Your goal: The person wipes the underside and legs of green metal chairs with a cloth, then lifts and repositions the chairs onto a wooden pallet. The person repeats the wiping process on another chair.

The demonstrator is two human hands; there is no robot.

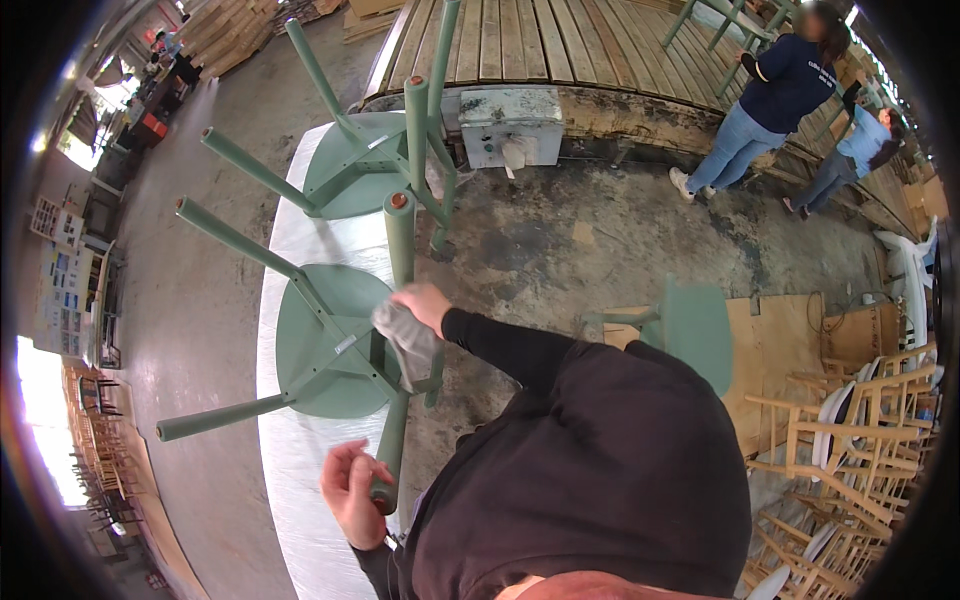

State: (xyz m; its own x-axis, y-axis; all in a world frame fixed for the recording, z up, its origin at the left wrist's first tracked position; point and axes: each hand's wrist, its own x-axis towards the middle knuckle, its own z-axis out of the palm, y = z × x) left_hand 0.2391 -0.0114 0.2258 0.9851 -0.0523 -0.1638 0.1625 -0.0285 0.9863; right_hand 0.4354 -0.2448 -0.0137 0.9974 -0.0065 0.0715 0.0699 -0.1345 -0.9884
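A green chair (335,290) lies upside down on a long table (285,470) covered in shiny film, its legs pointing up and outward. My right hand (425,308) grips a crumpled grey cloth (408,338) against the chair's near side, beside an upright post. My left hand (355,490) is beside the lower end of another green post (394,440), fingers loosely curled and apart, holding nothing that I can see. Whether it touches that post, I cannot tell. Farther along the table stands a second upturned green chair (350,165).
Beyond the table runs a slatted wooden platform (520,40) with a grey metal box (512,125) at its edge. Two people (780,95) stand beside it at the far right. On my right are a green chair (697,335) and piled wooden chair frames (860,430).
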